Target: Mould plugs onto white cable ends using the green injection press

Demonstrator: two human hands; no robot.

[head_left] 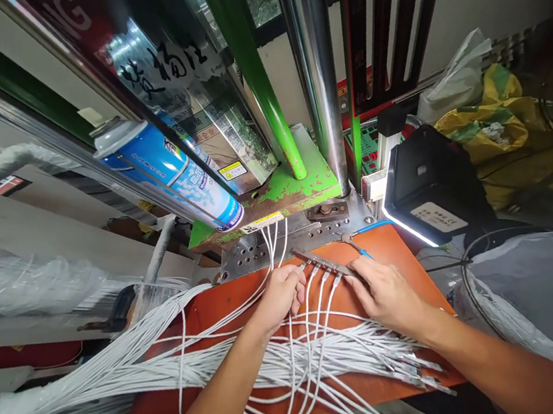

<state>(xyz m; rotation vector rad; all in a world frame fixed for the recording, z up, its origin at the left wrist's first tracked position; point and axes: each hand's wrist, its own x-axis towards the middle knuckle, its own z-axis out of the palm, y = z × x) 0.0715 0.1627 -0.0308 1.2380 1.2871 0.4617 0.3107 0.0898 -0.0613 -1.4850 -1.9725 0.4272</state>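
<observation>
Narrow grey metal bar (328, 266), white cables (318, 307) at its edge

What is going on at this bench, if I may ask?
A person's right hand holds a metal bar with several cable ends along it. The left hand is pinched near the bar's other end, beside the cables there. More white cables lie across the orange board, and blue-handled pliers rest beyond the bar.
</observation>
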